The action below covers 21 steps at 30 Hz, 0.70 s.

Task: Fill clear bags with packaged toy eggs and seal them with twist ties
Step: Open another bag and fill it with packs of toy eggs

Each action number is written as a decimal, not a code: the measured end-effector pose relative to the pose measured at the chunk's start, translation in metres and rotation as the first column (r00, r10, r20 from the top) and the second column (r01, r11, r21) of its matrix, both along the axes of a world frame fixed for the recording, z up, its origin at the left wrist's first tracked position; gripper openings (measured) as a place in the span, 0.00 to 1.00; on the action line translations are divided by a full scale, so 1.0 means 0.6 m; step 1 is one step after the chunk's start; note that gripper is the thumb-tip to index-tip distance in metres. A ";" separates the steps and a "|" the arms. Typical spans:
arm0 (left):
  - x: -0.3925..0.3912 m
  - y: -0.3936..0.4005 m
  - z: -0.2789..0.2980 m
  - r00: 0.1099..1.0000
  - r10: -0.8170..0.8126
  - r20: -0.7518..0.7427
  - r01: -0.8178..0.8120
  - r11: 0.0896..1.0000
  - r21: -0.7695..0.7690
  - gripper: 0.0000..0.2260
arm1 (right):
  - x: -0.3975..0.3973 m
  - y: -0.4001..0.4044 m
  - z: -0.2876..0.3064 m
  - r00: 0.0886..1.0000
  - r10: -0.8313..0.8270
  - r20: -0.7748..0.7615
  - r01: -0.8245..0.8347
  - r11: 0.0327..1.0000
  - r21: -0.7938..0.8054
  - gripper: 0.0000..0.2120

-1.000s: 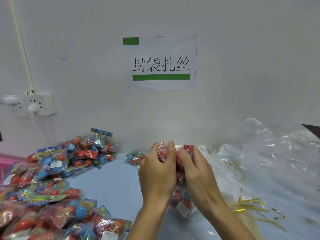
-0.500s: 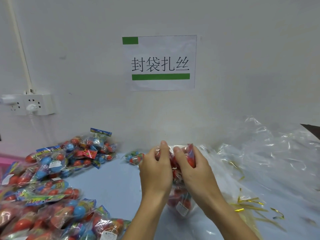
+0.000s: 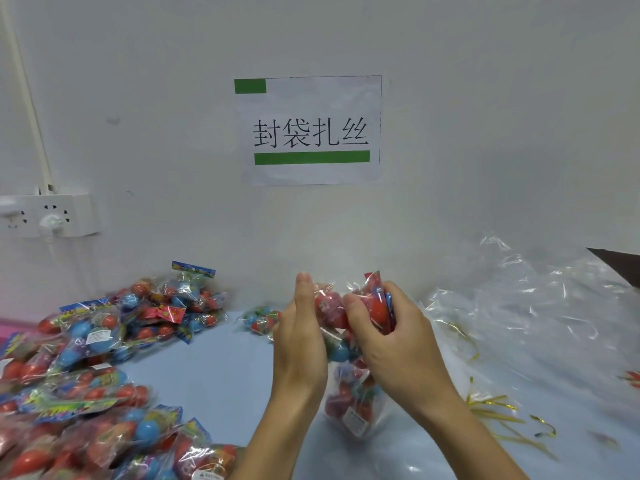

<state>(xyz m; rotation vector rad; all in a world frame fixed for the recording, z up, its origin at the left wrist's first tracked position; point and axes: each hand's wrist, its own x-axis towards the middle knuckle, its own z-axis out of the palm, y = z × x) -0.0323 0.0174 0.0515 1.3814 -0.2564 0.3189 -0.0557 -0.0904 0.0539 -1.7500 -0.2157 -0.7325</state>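
Left hand: the left hand (image 3: 298, 344) stands edge-on with its fingers nearly straight and together, pointing up; its palm side lies flat against the left flank of the clear bag (image 3: 349, 386), with no finger visibly curled round it.
Right hand: the right hand (image 3: 398, 341) is curled over the top right of the same bag; its fingers wrap a red egg packet (image 3: 375, 306) at the bag's mouth and the thumb presses in from the front.
Clear bag: it stands upright on the bench (image 3: 221, 379) between the two hands, stuffed with red and blue packaged eggs; its lower end touches the bench surface, and a white label shows near the bottom.
Loose egg packets: a big heap of them (image 3: 86, 375) covers the left part of the bench, well apart from the hands; one single packet (image 3: 263, 318) lies just beyond the left hand, near the wall.
Empty bags: a crumpled mass of clear film (image 3: 533, 327) spreads across the right side of the bench, just beside the right hand.
Twist ties: gold strips (image 3: 495, 410) lie scattered on the bench beside the right forearm, partly over the film.
Wall: a paper sign (image 3: 310, 129) with green bars hangs above the hands; a white socket strip (image 3: 48, 216) sits on the wall at far left.
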 end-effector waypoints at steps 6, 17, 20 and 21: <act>0.013 0.023 -0.013 0.964 0.265 0.038 -0.254 0.862 0.438 0.06 | 0.004 -0.067 0.029 0.985 -0.171 -0.006 0.163 0.928 0.336 0.13; 0.008 0.038 -0.033 0.963 0.123 -0.239 0.138 0.536 0.833 0.28 | 0.015 -0.144 0.017 0.932 -0.301 -0.201 0.361 0.816 0.452 0.19; 0.010 0.045 -0.025 0.963 0.122 -0.239 0.118 0.608 0.785 0.32 | 0.018 -0.140 0.010 0.926 -0.309 -0.219 0.371 0.856 0.361 0.19; 0.010 0.044 -0.023 0.973 0.128 -0.192 0.075 0.611 0.788 0.35 | 0.019 -0.138 0.009 0.922 -0.319 -0.218 0.377 0.868 0.324 0.18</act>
